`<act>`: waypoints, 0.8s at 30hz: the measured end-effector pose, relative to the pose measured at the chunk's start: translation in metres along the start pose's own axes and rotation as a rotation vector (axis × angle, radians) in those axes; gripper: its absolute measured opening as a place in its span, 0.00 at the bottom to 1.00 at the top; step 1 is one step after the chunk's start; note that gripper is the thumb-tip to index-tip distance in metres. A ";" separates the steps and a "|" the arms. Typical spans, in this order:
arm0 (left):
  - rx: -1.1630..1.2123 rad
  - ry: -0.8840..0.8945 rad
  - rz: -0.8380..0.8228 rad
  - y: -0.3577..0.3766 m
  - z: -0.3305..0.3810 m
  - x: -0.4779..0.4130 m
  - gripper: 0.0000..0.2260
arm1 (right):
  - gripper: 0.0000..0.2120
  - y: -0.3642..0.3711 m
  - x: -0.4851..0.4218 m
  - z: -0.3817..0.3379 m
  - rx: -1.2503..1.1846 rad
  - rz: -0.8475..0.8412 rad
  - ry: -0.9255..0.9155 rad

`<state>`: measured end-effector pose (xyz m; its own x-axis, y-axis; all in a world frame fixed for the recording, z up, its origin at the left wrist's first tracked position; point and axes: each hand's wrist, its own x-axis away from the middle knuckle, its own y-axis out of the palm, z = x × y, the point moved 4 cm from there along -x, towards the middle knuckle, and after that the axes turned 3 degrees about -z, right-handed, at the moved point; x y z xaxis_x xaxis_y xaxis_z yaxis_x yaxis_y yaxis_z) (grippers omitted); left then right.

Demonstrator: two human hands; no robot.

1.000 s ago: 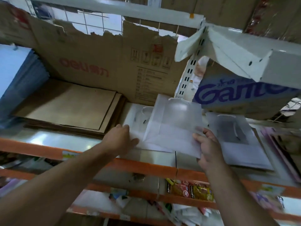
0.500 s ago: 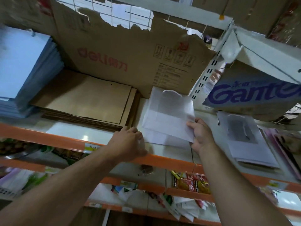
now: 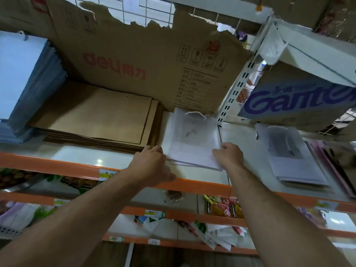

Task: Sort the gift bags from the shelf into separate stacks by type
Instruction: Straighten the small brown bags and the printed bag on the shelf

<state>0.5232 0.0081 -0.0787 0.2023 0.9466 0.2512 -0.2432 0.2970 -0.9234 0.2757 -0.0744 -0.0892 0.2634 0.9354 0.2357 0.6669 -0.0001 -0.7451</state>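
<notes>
A small stack of translucent white gift bags (image 3: pixel 190 139) with cord handles lies flat on the shelf (image 3: pixel 81 157), between my hands. My left hand (image 3: pixel 152 166) touches the stack's near left corner, fingers curled at its edge. My right hand (image 3: pixel 228 156) rests on the near right corner. To the left lies a stack of brown paper bags (image 3: pixel 100 116), and further left a tall stack of light blue bags (image 3: pixel 21 81). A second pile of translucent white bags (image 3: pixel 289 157) lies on the shelf to the right.
A torn brown carton wall (image 3: pixel 154 60) stands behind the stacks. A blue-lettered box (image 3: pixel 300 99) hangs over the right pile. A perforated white upright (image 3: pixel 237 89) divides the shelf. Orange-edged lower shelves (image 3: pixel 202 185) hold snack packets (image 3: pixel 223 207) and papers. Pink items (image 3: pixel 331 164) lie at far right.
The white bag that my right hand held tilted above the shelf now lies flat on the white stack. Both hands have moved to the stack's near corners.
</notes>
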 end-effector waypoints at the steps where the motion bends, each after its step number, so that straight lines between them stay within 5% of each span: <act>1: -0.004 -0.002 -0.001 0.000 0.000 0.000 0.18 | 0.27 -0.001 0.003 0.001 -0.026 0.002 0.004; 9: 0.093 -0.082 0.078 -0.005 0.021 0.000 0.32 | 0.25 -0.021 0.069 0.023 -0.313 0.149 -0.127; 14: 0.086 0.080 0.205 0.009 0.081 0.022 0.32 | 0.24 -0.034 0.137 0.076 -0.428 0.102 -0.135; 24: 0.036 0.270 0.025 0.129 0.219 0.097 0.29 | 0.22 -0.056 0.271 0.299 -0.582 0.138 0.190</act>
<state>0.3033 0.1656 -0.1095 0.4402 0.8873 0.1375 -0.2836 0.2827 -0.9163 0.1011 0.2844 -0.1700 0.4581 0.8339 0.3080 0.8740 -0.3593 -0.3271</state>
